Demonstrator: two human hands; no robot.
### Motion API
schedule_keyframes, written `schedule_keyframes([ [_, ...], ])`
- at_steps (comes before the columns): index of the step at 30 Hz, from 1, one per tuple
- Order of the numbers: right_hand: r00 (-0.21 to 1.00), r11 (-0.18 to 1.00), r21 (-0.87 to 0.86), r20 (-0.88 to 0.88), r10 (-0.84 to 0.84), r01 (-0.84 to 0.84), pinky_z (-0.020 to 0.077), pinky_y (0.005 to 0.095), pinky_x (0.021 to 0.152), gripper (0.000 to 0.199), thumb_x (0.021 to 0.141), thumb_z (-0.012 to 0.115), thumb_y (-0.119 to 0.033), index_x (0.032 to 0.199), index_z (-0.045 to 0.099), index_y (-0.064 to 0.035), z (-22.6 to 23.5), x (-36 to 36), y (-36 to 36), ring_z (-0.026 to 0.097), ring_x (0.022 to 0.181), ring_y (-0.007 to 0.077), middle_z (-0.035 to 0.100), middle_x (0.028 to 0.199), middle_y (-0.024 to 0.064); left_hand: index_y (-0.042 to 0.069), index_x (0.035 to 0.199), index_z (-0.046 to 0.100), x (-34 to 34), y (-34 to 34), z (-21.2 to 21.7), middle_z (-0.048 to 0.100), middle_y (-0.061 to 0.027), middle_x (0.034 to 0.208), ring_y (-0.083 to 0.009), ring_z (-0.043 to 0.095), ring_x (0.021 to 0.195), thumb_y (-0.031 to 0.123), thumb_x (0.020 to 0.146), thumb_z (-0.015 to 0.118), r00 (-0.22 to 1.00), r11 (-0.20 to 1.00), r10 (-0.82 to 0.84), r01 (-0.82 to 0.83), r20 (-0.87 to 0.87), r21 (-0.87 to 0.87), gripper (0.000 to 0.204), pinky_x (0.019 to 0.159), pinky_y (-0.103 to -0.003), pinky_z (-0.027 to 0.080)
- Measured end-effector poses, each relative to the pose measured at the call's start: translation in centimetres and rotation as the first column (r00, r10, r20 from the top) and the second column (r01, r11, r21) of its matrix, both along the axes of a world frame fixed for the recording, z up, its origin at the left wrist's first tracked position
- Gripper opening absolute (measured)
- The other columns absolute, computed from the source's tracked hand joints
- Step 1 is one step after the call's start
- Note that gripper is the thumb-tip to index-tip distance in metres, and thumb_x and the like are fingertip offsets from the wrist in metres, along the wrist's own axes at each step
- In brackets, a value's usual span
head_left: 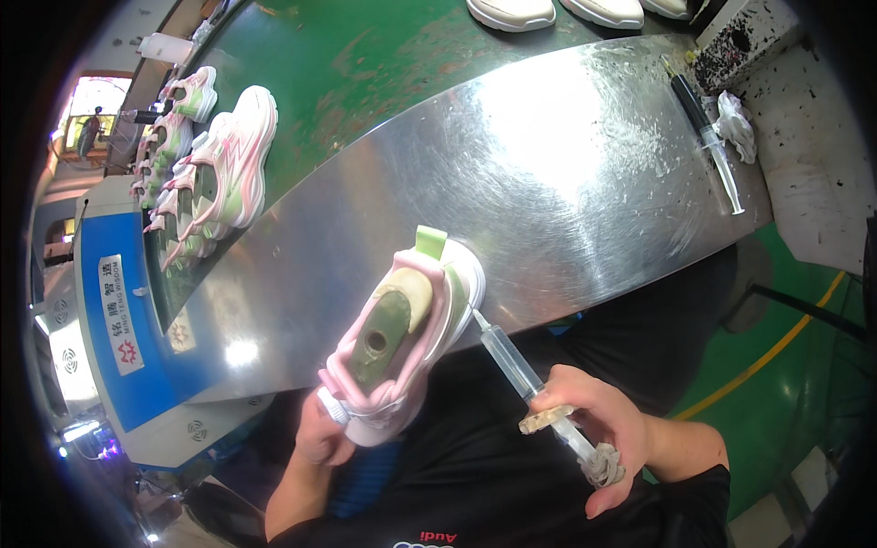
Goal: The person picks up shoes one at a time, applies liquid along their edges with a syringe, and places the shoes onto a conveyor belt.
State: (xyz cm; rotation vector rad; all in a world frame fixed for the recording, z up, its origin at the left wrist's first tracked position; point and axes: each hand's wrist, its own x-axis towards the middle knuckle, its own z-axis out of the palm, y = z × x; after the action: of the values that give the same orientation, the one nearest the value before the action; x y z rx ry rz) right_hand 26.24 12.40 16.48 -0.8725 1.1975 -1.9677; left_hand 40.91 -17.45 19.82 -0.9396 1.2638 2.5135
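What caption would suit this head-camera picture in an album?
Left hand steadies a pink shoe while the right hand aims a syringe at its sole.

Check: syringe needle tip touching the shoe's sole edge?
Touching. Head view shows the syringe needle tip meeting the white sole edge of the shoe, no visible gap.

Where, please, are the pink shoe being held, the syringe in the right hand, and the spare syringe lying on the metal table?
pink shoe [402, 338]: head view, on its collar.
syringe [510, 358]: head view, mid-barrel.
spare syringe [708, 137]: head view, mid-barrel.
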Motion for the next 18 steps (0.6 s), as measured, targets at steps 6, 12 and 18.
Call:
schedule_keyframes([
  [6,0.996,0.996,-0.01,-0.005,-0.086,0.086,0.036,0.029,0.064,0.086,0.058,0.078,-0.05,0.122,0.047,-0.0008,1.6,0.6,-0.7,0.045,0.07,0.0192,0.058,0.098,0.0082,-0.001,0.141,0.014,0.2,3.0,-0.9,0.038,-0.0214,0.136,-0.0318,0.04,0.126,0.002,0.069,0.067,0.998,0.964,0.03,-0.014,-0.056,0.267,0.089,0.107,-0.043,0.029],
  [12,0.992,0.991,0.048,0.008,0.125,-0.125,0.0371,0.0248,0.071,0.097,0.056,0.083,-0.047,0.126,0.042,0.005,4.1,-0.2,0.0,0.05,0.088,0.0166,0.054,0.106,0.0132,0.0,0.14,0.02,-0.4,5.2,-2.3,0.045,-0.0193,0.13,-0.0324,0.046,0.12,0.002,0.068,0.066,0.995,0.951,0.026,0.003,-0.092,0.309,0.086,0.1,-0.045,0.039],
  [18,0.993,0.978,0.178,0.068,0.098,-0.108,0.0364,0.0286,0.068,0.096,0.058,0.077,-0.057,0.123,0.042,0.0051,8.0,0.3,1.3,0.053,0.084,0.019,0.059,0.099,0.0125,0.006,0.142,0.02,-2.8,6.6,-3.2,0.038,-0.014,0.137,-0.0296,0.039,0.126,-0.009,0.075,0.056,0.984,0.715,-0.043,0.152,-0.175,0.682,0.077,0.102,-0.043,0.034],
])
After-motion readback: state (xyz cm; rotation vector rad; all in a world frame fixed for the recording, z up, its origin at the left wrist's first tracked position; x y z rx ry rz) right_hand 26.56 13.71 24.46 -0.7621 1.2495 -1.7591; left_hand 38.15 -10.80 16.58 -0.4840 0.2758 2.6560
